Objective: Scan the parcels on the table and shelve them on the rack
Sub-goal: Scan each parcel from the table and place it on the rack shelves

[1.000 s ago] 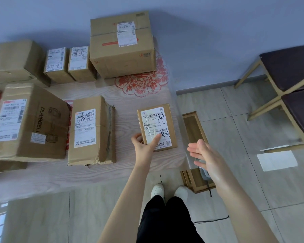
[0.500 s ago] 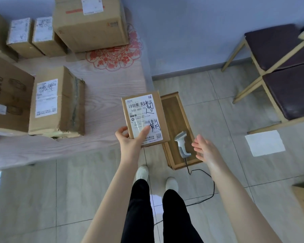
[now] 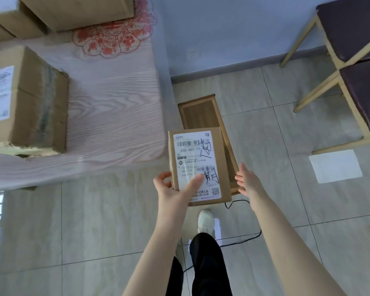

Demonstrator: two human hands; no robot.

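We pinch the small labelled parcel (image 3: 195, 155) by its near-left corner in our left hand (image 3: 172, 190), its long axis pointing away from the grip. Our right hand (image 3: 248, 182), spread and empty, hangs just right of it.

The left hand (image 3: 171, 189) grips a small labelled parcel (image 3: 198, 165) off the bench (image 3: 115, 107). The right hand (image 3: 247, 181) hovers open beside it, over a wooden stool (image 3: 199, 112).

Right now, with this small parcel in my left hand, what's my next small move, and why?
Probably reach the right hand down to the wooden stand behind the parcel, likely for a scanner: that hand is open and empty, the left hand grips the parcel label-up, and a black cable leads there. No scanner is in view.
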